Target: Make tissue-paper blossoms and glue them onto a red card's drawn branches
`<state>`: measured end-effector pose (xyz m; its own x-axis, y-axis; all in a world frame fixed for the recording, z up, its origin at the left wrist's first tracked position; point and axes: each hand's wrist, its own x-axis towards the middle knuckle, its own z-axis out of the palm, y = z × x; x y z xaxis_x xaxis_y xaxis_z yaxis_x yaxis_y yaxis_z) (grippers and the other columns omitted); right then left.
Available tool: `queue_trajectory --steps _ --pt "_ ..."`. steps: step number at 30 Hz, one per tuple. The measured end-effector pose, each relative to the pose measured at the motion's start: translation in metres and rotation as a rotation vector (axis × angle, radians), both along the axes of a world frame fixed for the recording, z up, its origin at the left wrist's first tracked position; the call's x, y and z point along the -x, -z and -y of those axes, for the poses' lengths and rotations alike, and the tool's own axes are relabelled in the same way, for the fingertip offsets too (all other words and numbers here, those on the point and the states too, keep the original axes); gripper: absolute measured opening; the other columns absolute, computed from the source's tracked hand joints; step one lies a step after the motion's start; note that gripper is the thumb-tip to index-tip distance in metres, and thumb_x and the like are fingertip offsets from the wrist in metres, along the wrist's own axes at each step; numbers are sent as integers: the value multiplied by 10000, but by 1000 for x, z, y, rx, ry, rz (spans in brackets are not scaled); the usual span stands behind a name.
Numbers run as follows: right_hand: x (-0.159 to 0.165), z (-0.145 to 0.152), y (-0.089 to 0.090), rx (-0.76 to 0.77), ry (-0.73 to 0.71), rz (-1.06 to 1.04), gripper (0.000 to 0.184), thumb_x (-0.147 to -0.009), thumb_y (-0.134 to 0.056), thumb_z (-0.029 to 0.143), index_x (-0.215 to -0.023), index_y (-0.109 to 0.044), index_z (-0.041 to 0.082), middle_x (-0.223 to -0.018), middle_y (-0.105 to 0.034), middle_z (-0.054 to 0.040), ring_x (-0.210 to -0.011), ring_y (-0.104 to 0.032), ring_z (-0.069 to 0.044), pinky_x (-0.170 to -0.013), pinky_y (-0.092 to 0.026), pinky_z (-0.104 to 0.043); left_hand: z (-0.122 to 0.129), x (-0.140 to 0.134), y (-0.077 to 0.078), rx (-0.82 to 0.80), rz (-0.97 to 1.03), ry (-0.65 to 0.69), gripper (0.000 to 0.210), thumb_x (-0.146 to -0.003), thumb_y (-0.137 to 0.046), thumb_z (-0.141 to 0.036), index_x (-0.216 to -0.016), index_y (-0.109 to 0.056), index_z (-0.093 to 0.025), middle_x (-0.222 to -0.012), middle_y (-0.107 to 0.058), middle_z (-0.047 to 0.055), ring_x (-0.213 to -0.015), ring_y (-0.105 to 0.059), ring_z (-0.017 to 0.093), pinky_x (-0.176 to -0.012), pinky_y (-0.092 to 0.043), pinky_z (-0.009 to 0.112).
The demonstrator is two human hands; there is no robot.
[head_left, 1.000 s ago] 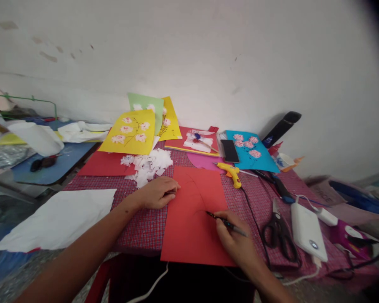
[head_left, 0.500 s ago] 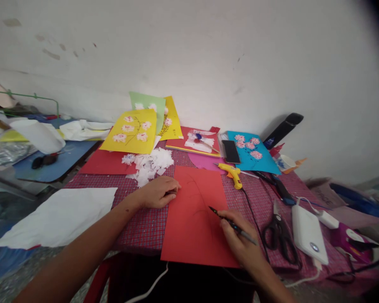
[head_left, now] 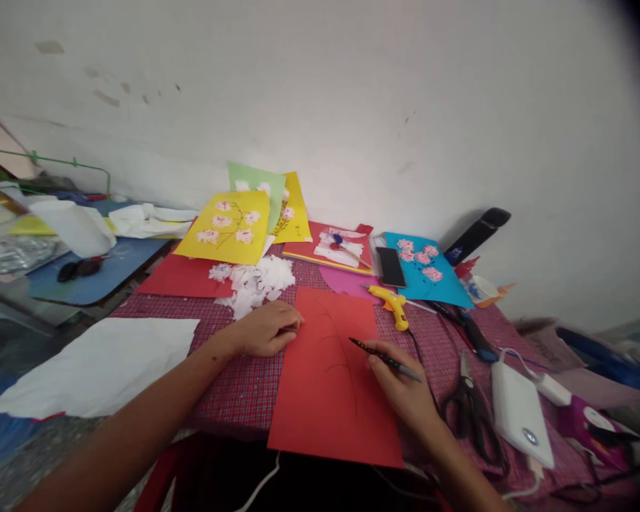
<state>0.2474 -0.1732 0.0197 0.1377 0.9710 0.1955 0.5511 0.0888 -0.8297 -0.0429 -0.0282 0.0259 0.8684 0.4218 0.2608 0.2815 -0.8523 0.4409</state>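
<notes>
My left hand (head_left: pixel 269 329), fingers curled, touches the left edge of the red sheet (head_left: pixel 314 409) – I can't tell whether they close on anything; the sheet lies between my hands, and my right hand (head_left: pixel 401 387) pinches a black pen (head_left: pixel 361 345), its tip just beside thin drawn lines (head_left: pixel 350 371)
</notes>
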Motion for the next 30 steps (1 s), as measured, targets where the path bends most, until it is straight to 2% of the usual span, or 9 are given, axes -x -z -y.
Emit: queue_trajectory --steps 7,15,24,30 --pt "5 -13 12 53 -9 -37 198 -906 -558 343 -970 -654 182 -822 -698 -62 -749 -653 -215 -689 -518 -333 0 0 2 -5 13 2 53 -859 -490 -185 -895 -523 -204 -995 -656 73 -959 -591 223 -911 -426 364" --pt "4 -16 9 -50 -90 67 175 -893 -552 280 -978 -688 212 -952 -724 -64 -886 -667 -222 -801 -523 -358 -1 0 4 -5 24 3 65 -865 -485 -209 -902 -537 -198 -936 -643 72 -910 -581 219 -888 -431 359" --pt "2 -14 15 -59 -71 83 167 -883 -541 268 -935 -689 210 -880 -719 -54 -807 -665 -211 -746 -526 -338 -1 0 2 2 22 9 50 -854 -490 -187 -889 -524 -201 -956 -651 69 -926 -586 218 -895 -429 362" --pt "9 -12 6 -95 -114 74 167 -883 -553 236 -966 -698 220 -920 -729 -47 -842 -677 -201 -762 -531 -324 -1 -1 1 13 2 1 54 -848 -500 -167 -889 -520 -196 -1015 -657 73 -973 -592 221 -923 -426 366"
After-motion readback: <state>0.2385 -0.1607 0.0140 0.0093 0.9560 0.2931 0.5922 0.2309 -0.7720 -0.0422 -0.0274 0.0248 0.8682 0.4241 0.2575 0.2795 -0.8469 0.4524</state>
